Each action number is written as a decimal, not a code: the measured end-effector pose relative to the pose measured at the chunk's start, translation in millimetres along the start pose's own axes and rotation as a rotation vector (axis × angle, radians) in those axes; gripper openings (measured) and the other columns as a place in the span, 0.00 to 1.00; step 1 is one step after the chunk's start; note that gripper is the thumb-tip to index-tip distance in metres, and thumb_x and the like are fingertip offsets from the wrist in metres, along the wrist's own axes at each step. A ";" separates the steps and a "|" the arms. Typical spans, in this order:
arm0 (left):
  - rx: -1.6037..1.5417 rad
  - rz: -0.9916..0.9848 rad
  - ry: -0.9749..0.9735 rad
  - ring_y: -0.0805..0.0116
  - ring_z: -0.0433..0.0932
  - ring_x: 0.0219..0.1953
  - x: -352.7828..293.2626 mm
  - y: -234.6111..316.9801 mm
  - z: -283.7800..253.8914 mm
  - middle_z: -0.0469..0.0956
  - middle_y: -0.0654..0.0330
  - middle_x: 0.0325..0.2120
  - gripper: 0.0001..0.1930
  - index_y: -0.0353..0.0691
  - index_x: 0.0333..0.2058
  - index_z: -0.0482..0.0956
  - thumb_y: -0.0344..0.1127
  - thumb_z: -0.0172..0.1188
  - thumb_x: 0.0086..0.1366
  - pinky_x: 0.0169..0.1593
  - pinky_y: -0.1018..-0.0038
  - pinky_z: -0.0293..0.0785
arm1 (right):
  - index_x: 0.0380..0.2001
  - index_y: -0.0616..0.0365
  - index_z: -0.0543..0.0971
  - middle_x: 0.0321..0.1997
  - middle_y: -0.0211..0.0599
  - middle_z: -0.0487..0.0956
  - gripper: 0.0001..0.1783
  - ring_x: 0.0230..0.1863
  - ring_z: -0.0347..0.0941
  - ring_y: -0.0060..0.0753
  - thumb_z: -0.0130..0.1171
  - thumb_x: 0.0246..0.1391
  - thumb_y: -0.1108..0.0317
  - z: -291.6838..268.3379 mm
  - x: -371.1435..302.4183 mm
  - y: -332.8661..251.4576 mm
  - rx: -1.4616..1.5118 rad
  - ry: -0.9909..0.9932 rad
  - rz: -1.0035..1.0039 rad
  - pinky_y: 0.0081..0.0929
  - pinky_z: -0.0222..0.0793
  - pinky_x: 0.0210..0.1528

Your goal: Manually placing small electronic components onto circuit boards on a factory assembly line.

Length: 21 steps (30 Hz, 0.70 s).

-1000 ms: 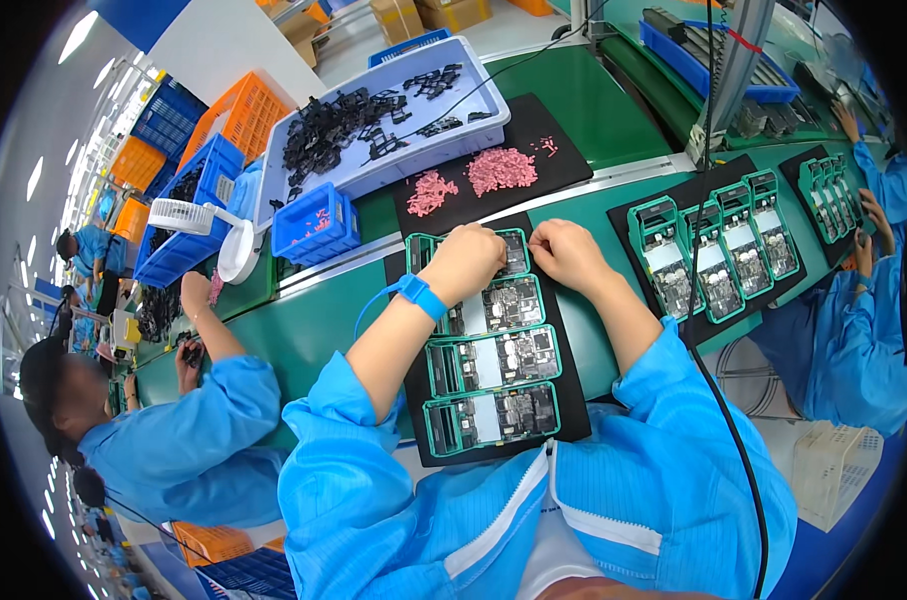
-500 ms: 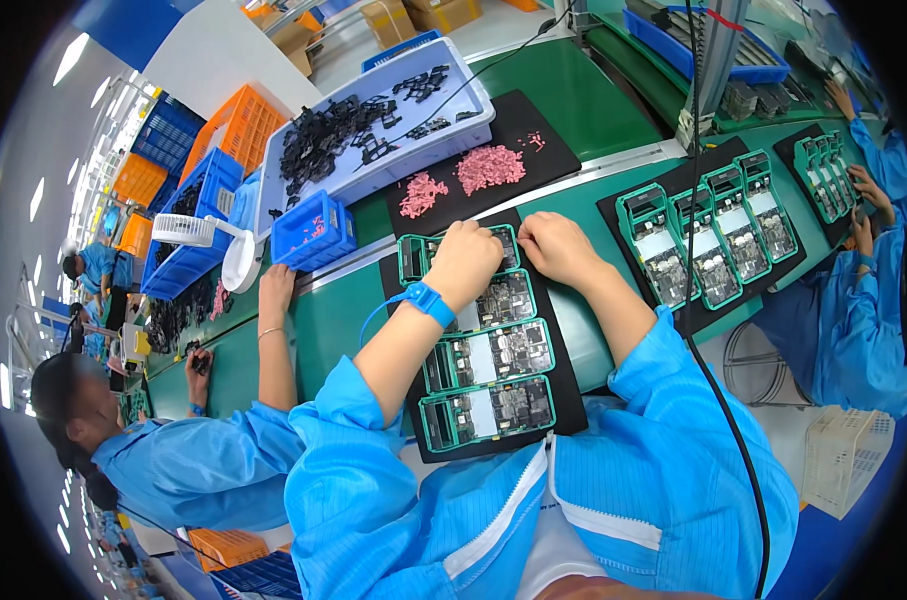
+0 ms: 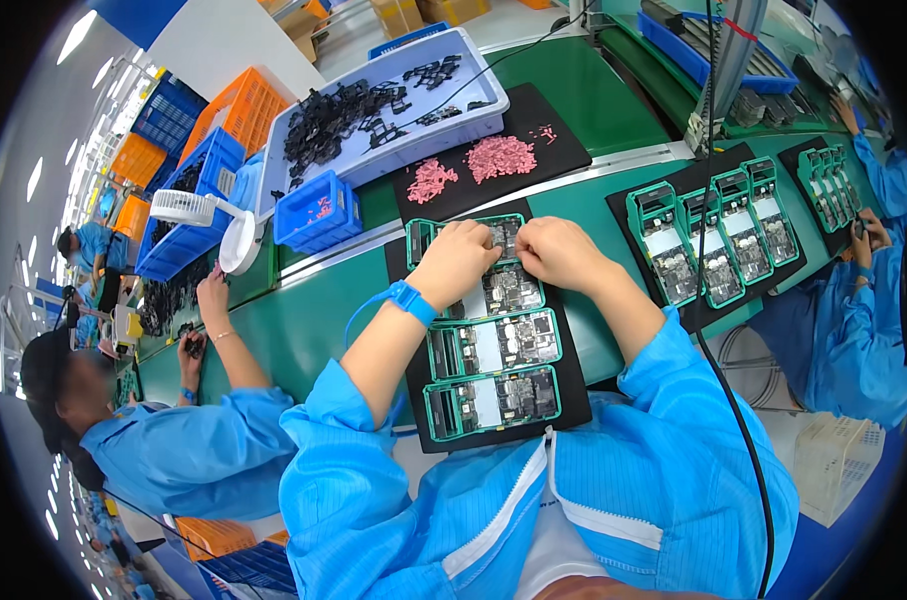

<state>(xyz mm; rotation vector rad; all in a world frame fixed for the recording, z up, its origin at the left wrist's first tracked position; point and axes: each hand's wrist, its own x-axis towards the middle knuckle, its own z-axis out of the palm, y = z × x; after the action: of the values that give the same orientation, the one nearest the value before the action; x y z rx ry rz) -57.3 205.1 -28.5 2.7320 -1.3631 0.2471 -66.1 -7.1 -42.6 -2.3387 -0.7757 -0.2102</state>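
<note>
On a black mat [image 3: 574, 402] in front of me several green-framed electronic housings lie in a column, circuit boards showing inside. My left hand [image 3: 460, 262], a blue wrist strap on its arm, is over the far housings, fingers bent and pinched together at the farthest circuit board [image 3: 504, 234]. At that board's right edge sits my right hand [image 3: 558, 252], its fingers curled closed. Whatever lies between the fingertips of either hand is hidden or too small to name. The two nearer housings, including the nearest one [image 3: 494, 403], lie flat and untouched.
Beyond the mat, small pink pieces [image 3: 502, 158] lie in piles on another black mat, beside a pale tub [image 3: 384, 140] of black parts and a small blue bin [image 3: 317, 218]. More green housings [image 3: 662, 245] lie right, behind a hanging black cable [image 3: 709, 360]. Co-workers sit on both sides.
My right hand has shifted slightly, closer to my left hand at the far housing. The co-worker's arm on the left has moved away leftward from the small blue bin.
</note>
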 end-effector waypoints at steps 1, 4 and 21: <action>0.037 0.014 0.001 0.61 0.73 0.41 1.9 0.5 0.0 0.75 0.60 0.31 0.07 0.42 0.30 0.83 0.35 0.57 0.61 0.47 0.66 0.69 | 0.23 0.58 0.76 0.27 0.41 0.77 0.03 0.35 0.75 0.47 0.58 0.44 0.71 0.1 -0.7 -2.4 -0.013 -0.052 -0.042 0.41 0.71 0.38; 0.022 0.014 0.028 0.61 0.74 0.42 0.7 -1.9 0.2 0.76 0.60 0.32 0.08 0.43 0.31 0.83 0.36 0.57 0.60 0.49 0.66 0.69 | 0.23 0.58 0.76 0.27 0.41 0.77 0.03 0.34 0.75 0.47 0.59 0.42 0.71 -2.7 -3.4 -9.8 -0.049 -0.174 -0.092 0.41 0.71 0.37; -0.220 -0.221 0.468 0.54 0.75 0.44 -19.8 -7.8 -11.5 0.77 0.55 0.37 0.10 0.41 0.33 0.83 0.25 0.57 0.51 0.48 0.63 0.71 | 0.19 0.62 0.76 0.25 0.45 0.78 0.03 0.32 0.77 0.48 0.56 0.39 0.73 2.3 -3.6 -36.5 -0.332 -0.381 -0.315 0.40 0.73 0.36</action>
<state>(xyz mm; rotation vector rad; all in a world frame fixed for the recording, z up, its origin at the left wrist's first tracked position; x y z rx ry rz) -64.1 227.0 -20.7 2.4060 -0.8991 0.6295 -90.3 14.9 -25.9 -2.5925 -1.3909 -0.0250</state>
